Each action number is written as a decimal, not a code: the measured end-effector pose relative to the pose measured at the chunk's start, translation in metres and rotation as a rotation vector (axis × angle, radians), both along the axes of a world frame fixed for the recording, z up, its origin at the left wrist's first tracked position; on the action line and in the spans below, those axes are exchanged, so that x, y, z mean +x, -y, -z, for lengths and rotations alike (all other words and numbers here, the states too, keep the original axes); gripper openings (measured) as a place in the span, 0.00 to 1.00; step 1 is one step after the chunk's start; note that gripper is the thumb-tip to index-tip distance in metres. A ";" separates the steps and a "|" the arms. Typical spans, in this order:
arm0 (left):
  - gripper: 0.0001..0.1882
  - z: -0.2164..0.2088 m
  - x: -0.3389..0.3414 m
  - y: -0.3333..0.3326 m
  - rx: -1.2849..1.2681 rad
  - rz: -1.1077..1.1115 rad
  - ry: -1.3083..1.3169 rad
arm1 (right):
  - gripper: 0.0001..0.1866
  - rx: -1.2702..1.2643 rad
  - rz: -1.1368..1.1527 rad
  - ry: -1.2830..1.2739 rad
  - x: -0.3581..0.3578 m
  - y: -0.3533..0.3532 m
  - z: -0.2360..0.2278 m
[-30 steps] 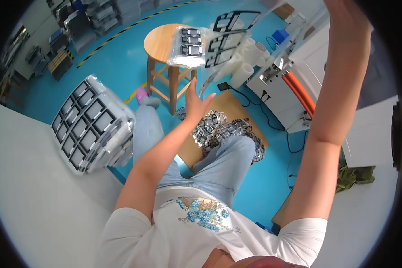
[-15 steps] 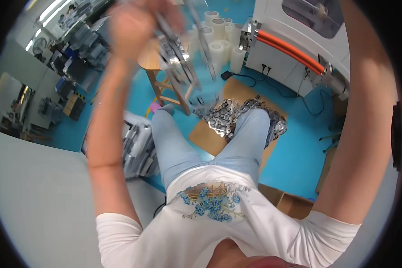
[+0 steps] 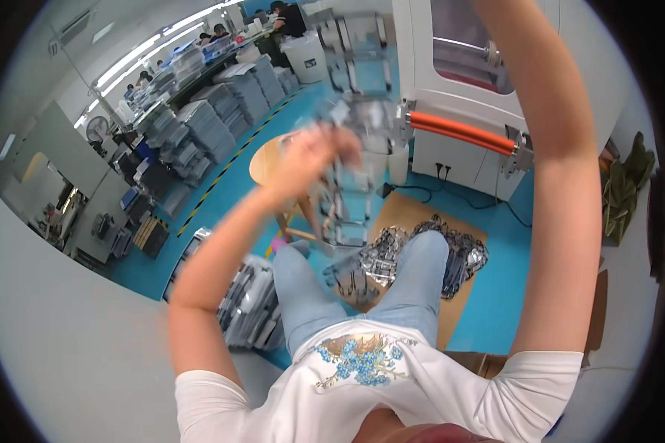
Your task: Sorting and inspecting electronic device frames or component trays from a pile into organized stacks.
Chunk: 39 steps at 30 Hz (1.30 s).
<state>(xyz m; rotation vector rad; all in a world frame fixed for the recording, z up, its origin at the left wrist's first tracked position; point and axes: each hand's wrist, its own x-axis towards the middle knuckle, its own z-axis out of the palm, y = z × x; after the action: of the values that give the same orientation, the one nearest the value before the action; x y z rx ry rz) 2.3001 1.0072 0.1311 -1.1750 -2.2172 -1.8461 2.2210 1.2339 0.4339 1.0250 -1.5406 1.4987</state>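
My left hand is raised in front of me, smeared by motion, its fingers closed on a long see-through film strip patterned with dark and silvery frame shapes. The strip runs upward past my hand and hangs below it toward the floor. Between and beside my knees lies a crumpled heap of similar dark, silvery strip on a flat brown cardboard sheet. My right forearm reaches up out of the picture, so the right hand is hidden beyond the top edge.
A white machine with orange rollers stands ahead on the right, its black cables on the blue floor. Left of the strip is a wooden stool. Stacked grey sheets lie by my left leg; more stacks and several people are farther back.
My left hand has come down and to the right with the film strip. The view has tilted up, bringing the workbenches and people at the back into sight.
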 end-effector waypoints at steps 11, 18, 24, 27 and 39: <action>0.51 0.117 -0.010 0.020 0.478 -0.128 0.104 | 0.12 0.228 -0.118 0.282 -0.012 0.076 0.142; 0.12 0.188 -0.042 0.035 0.671 -0.444 0.308 | 0.16 0.364 -0.101 0.484 -0.123 0.134 0.277; 0.20 0.243 -0.093 0.056 0.810 -0.670 0.443 | 0.17 0.335 -0.061 0.838 -0.245 0.174 0.416; 0.25 0.265 -0.129 0.062 0.685 -0.786 0.370 | 0.21 0.399 0.032 0.797 -0.294 0.187 0.466; 0.37 0.272 -0.148 0.090 0.328 -0.674 0.485 | 0.11 0.689 0.035 0.533 -0.178 0.136 0.500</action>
<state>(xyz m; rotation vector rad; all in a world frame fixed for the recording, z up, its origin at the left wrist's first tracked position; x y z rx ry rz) 2.1517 0.9170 -0.1406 0.0967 -1.9947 -2.1655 2.0427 1.0979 -0.0665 0.9852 -2.5523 1.2916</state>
